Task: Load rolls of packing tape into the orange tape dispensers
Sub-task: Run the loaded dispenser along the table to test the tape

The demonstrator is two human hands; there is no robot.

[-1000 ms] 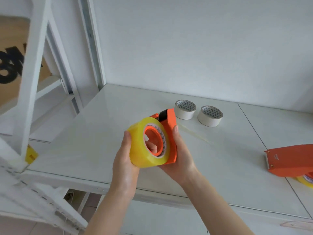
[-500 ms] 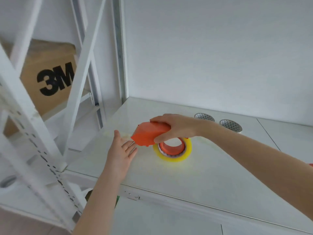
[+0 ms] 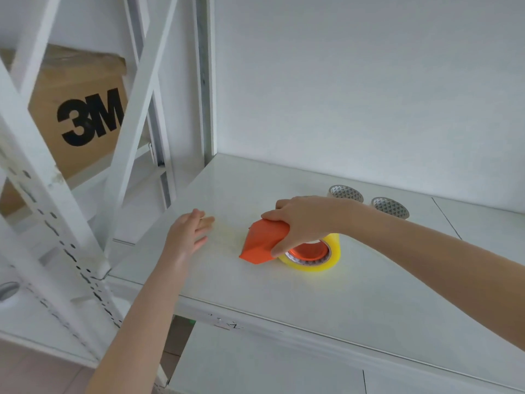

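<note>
An orange tape dispenser (image 3: pixel 262 241) lies on its side on the white table (image 3: pixel 312 294), with a yellow roll of packing tape (image 3: pixel 326 261) seated around its orange hub. My right hand (image 3: pixel 301 221) grips the dispenser's body from above. My left hand (image 3: pixel 187 233) hovers flat and open just left of the dispenser, fingers spread, touching nothing I can make out. A faint strip of clear tape seems to run on the table between the left hand and the dispenser's nose.
Two white tape rolls (image 3: pixel 346 193) (image 3: pixel 390 207) stand behind my right forearm near the wall. A white metal rack (image 3: pixel 56 194) rises at the left, holding a brown 3M carton (image 3: pixel 76 109). The table's front edge (image 3: pixel 284 331) runs below my arms.
The loaded dispenser went from being held up in both hands to lying on the table under my right hand. My left hand let go and now hovers beside it. The view swung left.
</note>
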